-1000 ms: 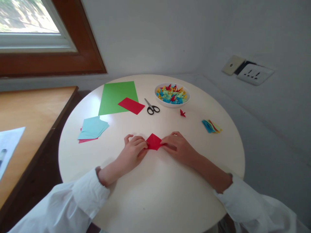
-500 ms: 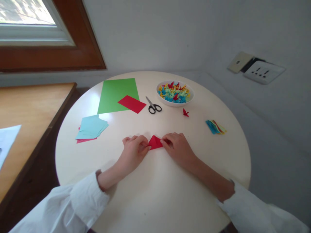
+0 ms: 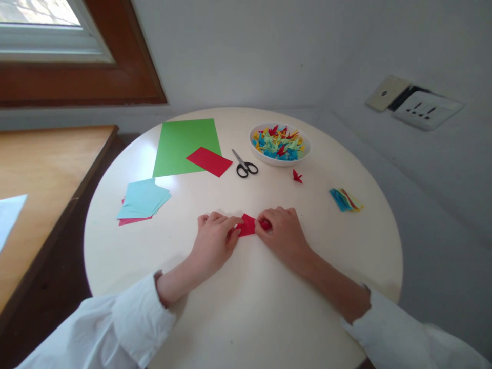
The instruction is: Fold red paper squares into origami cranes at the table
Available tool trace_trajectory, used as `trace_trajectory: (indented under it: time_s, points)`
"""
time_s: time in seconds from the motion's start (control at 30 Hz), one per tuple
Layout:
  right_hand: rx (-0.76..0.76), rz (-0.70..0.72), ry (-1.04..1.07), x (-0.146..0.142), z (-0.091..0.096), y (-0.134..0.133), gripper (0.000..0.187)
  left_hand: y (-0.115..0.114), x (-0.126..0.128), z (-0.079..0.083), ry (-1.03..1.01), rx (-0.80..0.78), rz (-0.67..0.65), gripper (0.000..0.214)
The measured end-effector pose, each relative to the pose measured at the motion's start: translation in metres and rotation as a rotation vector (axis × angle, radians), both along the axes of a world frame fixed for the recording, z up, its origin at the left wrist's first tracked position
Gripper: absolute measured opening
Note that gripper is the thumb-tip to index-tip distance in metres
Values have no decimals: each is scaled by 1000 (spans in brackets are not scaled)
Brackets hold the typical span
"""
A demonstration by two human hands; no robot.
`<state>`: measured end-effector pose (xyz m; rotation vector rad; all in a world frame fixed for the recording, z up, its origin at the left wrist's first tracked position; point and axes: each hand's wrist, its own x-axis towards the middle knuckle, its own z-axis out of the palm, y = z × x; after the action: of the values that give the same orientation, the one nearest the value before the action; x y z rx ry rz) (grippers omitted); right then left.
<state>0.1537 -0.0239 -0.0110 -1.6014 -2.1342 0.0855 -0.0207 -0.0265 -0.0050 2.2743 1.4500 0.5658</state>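
A small folded piece of red paper (image 3: 248, 225) lies on the round white table, in front of me. My left hand (image 3: 215, 236) has its thumb and index finger closed on the paper's left side. The paper's right corner is pinched by my right hand (image 3: 282, 230), and a bit of red shows between those fingers. Both wrists rest low over the table. Parts of the paper are hidden behind my fingertips.
Scissors (image 3: 245, 166) lie beyond my hands, beside a red sheet (image 3: 209, 161) on green paper (image 3: 184, 143). A bowl (image 3: 280, 163) holds many paper cranes; one red crane (image 3: 297, 176) lies outside. Light blue squares (image 3: 144, 197) sit left, folded colored papers (image 3: 346, 200) right.
My left index finger has moved further over the red paper. More red shows between the fingers of my right hand. The view has shifted slightly.
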Motion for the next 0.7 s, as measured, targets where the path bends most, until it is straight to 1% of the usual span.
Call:
trace_trajectory:
  time_s: [0.13, 0.3, 0.53, 0.7]
  points:
    - [-9, 0, -4, 0, 0, 0, 17, 0, 0, -1, 32, 27, -24, 26]
    - [-14, -6, -9, 0, 0, 0, 17, 1, 0, -1, 89, 39, -27, 28]
    - [-33, -37, -29, -2, 2, 0, 15, 0, 2, 8, 192, -13, -42, 32]
    - [-60, -49, -29, -3, 3, 0, 13, 0, 4, 10, 250, -8, -45, 34]
